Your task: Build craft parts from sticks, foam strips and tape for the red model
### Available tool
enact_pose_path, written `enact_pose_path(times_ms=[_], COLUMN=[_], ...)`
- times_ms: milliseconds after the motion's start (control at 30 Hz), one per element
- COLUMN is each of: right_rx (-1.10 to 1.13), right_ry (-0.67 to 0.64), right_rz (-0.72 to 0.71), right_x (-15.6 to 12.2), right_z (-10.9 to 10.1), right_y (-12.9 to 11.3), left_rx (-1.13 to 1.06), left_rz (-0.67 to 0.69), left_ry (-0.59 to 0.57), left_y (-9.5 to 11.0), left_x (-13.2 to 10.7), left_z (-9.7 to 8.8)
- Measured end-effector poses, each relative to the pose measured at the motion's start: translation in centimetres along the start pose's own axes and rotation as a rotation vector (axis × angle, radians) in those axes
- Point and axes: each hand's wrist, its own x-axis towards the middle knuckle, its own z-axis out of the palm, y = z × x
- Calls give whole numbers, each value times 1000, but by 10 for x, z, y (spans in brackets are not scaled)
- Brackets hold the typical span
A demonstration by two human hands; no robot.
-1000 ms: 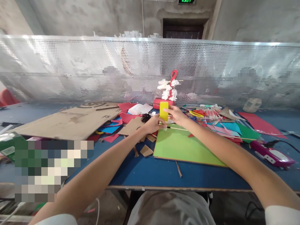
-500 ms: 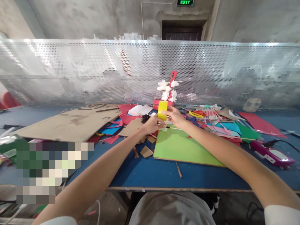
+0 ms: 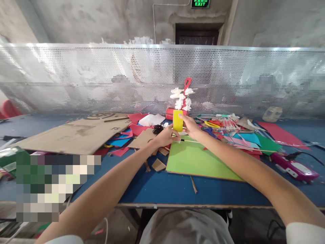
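A roll of yellow tape (image 3: 177,122) is held up above the far left part of a light green board (image 3: 203,156). My right hand (image 3: 189,124) grips it from the right, thumb across its face. My left hand (image 3: 166,136) is closed at its lower left edge, fingers bent against it; its fingertips are partly hidden. A thin stick with a black part (image 3: 183,140) lies just below the hands. Behind the tape stands a red paper piece with a looped top (image 3: 188,82), white flowers (image 3: 179,102) and a red base (image 3: 169,113).
A large cardboard sheet (image 3: 76,134) covers the left. Cardboard scraps (image 3: 158,165), black cord (image 3: 158,128) and coloured paper lie around the board. On the right are yellow-handled scissors (image 3: 212,124) and a purple power strip (image 3: 294,167). A perforated metal screen (image 3: 96,78) borders the table's back.
The tape roll has turned slightly, its yellow face now squarer to me, and shifted a little right. My right thumb sits higher on it.
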Motion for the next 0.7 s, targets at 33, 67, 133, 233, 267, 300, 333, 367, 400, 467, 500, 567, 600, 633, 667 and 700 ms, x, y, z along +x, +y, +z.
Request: enact_pose_path(times_ms=[33,67,133,233,267,300,333,367,400,467,500,567,600,633,667,700], right_rx=[11,29,40,-10,-36,-60,-80,-95,-105,-110,-111,-109,-108,-108,-110,-111], right_ry=[8,14,14,-28,-49,-69,-88,-106,-121,-146,-160,-187,-194,-196,-193,-187], right_rz=[1,2,-4,-71,-111,-154,-195,-230,-256,-288,-297,-313,-321,-327,-332,-334], right_x=[0,1,2,3,4,5,5,5,5,3,2,-2,-4,-6,-8,-9], right_z=[-1,-2,-3,-3,-3,-3,-3,-3,-2,-2,-1,0,1,2,3,4], right_y=[1,1,2,2,2,1,-1,-2,-4,-9,-11,-16,-17,-19,-20,-20], left_rx=[-3,-9,-19,-6,3,13,23,30,34,29,21,9,6,5,4,3], left_rz=[10,17,19,0,-6,-10,-14,-19,-22,-25,-26,-27,-30,-33,-37,-38], left_ry=[-6,-14,-23,-21,-18,-13,-4,9,22,41,49,55,57,60,61,61], left_y=[-1,-1,-2,-3,-3,-3,-3,-3,-3,-3,-3,-3,-2,-2,-2,-2], left_x=[0,0,0,-1,-1,-2,-2,-2,-2,-1,-1,-1,-1,-1,-2,-2], left_z=[1,2,2,1,1,0,-1,-2,-3,-4,-5,-6,-6,-7,-7,-7])
